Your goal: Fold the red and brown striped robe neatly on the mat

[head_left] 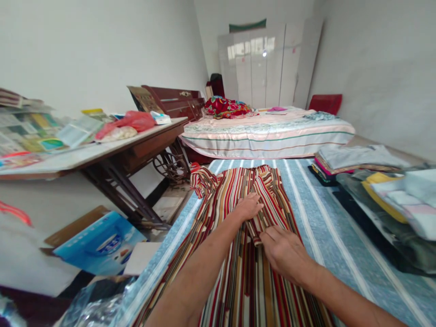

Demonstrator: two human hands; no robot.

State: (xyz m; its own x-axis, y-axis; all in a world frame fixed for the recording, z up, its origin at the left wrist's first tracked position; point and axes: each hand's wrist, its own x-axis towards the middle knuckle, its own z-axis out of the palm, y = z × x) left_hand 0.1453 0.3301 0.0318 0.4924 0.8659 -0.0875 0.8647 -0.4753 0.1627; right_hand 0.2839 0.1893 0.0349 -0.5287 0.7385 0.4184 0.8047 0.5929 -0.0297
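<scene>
Dress [248, 277] lies spread on blue sheet [306, 195] before us. Our left hand [250, 207] rests on its front; whether gripping, we cannot tell. Right hand [284, 247] pinches sleeve end [255, 238]. Cloth looks light, soft, easily creased; probably best held at that end.

Soft, bright light, white glare on the glossy wardrobe [262, 68], stretched blur toward both side edges

head view facing forward, down (striped garment [247, 286] close)
</scene>
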